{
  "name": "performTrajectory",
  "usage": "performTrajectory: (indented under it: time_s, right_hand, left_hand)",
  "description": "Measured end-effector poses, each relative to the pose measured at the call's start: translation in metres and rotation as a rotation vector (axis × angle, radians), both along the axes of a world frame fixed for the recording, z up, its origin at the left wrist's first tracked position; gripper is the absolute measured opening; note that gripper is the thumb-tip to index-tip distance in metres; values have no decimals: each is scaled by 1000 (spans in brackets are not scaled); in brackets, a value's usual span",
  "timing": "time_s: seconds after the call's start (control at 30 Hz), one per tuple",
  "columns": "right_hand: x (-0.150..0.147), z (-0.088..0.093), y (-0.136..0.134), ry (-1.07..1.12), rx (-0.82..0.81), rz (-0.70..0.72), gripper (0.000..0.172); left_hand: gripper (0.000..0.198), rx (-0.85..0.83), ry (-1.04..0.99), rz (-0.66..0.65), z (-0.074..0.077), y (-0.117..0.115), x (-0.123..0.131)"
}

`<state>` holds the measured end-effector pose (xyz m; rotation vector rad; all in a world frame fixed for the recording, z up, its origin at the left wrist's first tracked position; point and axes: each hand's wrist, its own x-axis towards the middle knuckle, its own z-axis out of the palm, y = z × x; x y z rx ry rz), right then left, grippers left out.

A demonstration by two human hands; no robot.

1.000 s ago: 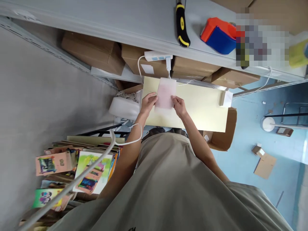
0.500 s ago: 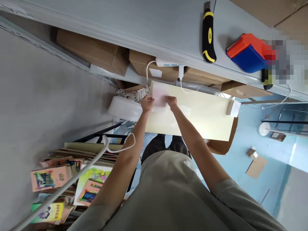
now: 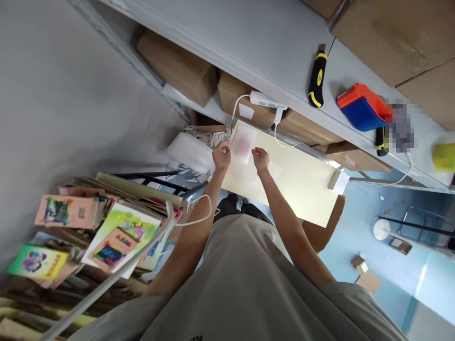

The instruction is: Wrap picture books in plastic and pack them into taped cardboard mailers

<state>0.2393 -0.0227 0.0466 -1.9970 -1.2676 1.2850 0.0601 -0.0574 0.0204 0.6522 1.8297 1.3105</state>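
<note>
A thin, pale pink rectangular packet (image 3: 244, 142) with a whitish, translucent look lies over the left end of a cream-coloured board (image 3: 302, 182). Curled beside its left edge is my left hand (image 3: 222, 154), fingers drawn together. My right hand (image 3: 261, 158) is just off its right edge, fingertips pinched. Whether anything thin or clear sits in either pinch is too small to tell. Another faint, translucent sheet (image 3: 273, 171) lies on the board by my right wrist. At the board's far right end stands a small white box (image 3: 339, 181).
A grey shelf (image 3: 249, 42) beyond the board carries a black-yellow utility knife (image 3: 318, 78) and a red-blue tape dispenser (image 3: 364, 109). Cardboard boxes (image 3: 181, 64) and a power strip (image 3: 266, 100) sit below it. Booklets (image 3: 67, 210) and a white bent rod (image 3: 117, 274) are at left.
My hands have come away slightly from the pink packet, which both were gripping by its sides. The right hand shows a small gap from it. The whole view has tilted and shifted.
</note>
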Motion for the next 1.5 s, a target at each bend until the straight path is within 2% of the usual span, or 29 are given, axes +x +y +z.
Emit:
performTrajectory:
  time_s: [0.13, 0.3, 0.47, 0.57, 0.77, 0.87, 0.97, 1.1, 1.2, 1.27, 1.33, 1.4, 1.5]
  right_hand:
    - [11, 14, -39, 159, 111, 139, 35]
    - [1, 13, -88, 343, 128, 344, 47]
    - [-30, 23, -146, 475, 61, 535, 59]
    - [-51, 37, -179, 515, 32, 628, 64]
    - [-101, 68, -251, 577, 23, 829, 61]
    - [-138, 79, -309, 605, 20, 963, 64]
    - [-181, 83, -386, 663, -52, 1128, 62]
    - [-241, 79, -499, 658, -151, 1307, 49]
    - [-281, 79, -569, 601, -132, 1409, 33]
    - [-304, 83, -602, 533, -34, 1480, 24]
    - [-320, 90, -623, 413, 117, 1548, 21]
    - [-331, 99, -636, 259, 251, 1590, 22]
    - [-339, 108, -645, 85, 340, 1591, 29]
  left_hand:
    - [22, 164, 84, 237, 31, -58, -2]
    - [22, 254, 188, 440, 66, -162, -4]
    - [23, 289, 254, 669, 94, -265, -4]
    - [24, 305, 270, 832, 107, -321, -10]
    - [28, 332, 276, 1148, 129, -433, -30]
    - [28, 335, 265, 1273, 132, -492, -42]
    - [29, 326, 208, 1357, 126, -558, -57]
    - [33, 301, 176, 1470, 110, -649, -80]
    - [44, 287, 145, 1564, 101, -703, -93]
    - [50, 303, 82, 1605, 100, -725, -99]
    - [51, 322, 17, 1627, 102, -737, -101]
    - [48, 338, -14, 1628, 105, -743, -102]
    - [40, 423, -1, 1601, 111, -748, -102]
